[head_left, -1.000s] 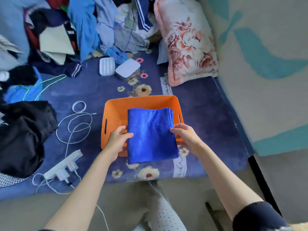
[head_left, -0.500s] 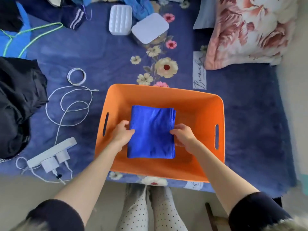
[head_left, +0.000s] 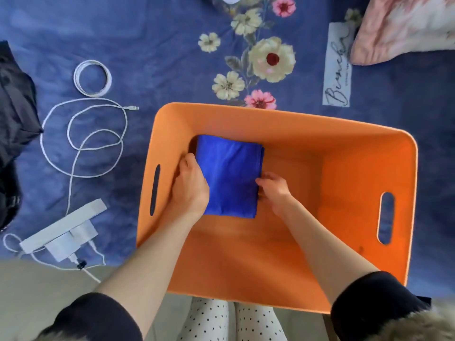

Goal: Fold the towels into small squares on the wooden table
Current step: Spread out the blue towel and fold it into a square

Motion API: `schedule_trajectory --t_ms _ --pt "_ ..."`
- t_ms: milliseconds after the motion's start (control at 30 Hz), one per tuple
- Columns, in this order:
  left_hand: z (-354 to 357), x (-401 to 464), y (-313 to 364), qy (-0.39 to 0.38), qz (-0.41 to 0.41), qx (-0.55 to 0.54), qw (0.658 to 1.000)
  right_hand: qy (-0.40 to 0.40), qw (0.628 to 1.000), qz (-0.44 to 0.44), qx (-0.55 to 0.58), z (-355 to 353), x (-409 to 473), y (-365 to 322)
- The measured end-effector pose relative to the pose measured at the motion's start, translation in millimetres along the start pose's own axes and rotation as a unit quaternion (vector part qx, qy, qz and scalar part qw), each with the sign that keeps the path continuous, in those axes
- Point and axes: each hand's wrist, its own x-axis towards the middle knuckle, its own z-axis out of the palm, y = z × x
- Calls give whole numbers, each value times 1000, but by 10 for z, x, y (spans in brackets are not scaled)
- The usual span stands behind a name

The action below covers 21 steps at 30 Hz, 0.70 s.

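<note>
A folded blue towel lies flat on the floor of an orange plastic basket, in its far left corner. My left hand holds the towel's left edge, fingers tucked under it. My right hand grips the towel's right edge near its lower corner. Both forearms reach down into the basket from its near rim. No wooden table is in view.
The basket stands on a blue flowered bedspread. To its left lie a white coiled cable, a long loose white cable and a white power strip with plugs. Dark clothing is far left, a pink flowered pillow top right.
Both hands have lowered the folded towel from above the basket down onto its floor and slid it toward the far left corner. The view has moved closer over the basket.
</note>
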Motion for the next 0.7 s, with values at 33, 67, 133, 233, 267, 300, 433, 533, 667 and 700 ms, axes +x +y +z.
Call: schedule_trajectory --t_ms 33,67,133,233,267,300,433,533,667,700 --pt "24 -32 -19 10 16 11 1000 5 1000 4 18 4 0 5" --pt "47 -78 -44 9 40 30 999 15 1000 1 16 1 -22 16" --pt "116 -163 -121 -31 115 90 989 66 991 -68 -96 -19 -103 66" --pt "214 -164 -198 -114 202 203 951 92 859 -297 -407 -34 -260 216" --pt "223 -119 -190 -130 208 227 942 77 789 -351 -499 -31 -257 274" --pt "234 -63 -183 -138 211 246 936 68 724 -383 -570 -32 -203 335" --pt "298 150 -198 -138 210 291 923 31 638 -372 -674 -82 14 270" --pt "372 217 -180 -145 193 301 923 6 639 -337 -692 -112 152 170" --pt "346 276 -119 -177 184 318 913 -11 652 -329 -683 -113 197 171" --pt "313 269 -102 -186 183 317 912 -15 654 -325 -683 -111 172 169"
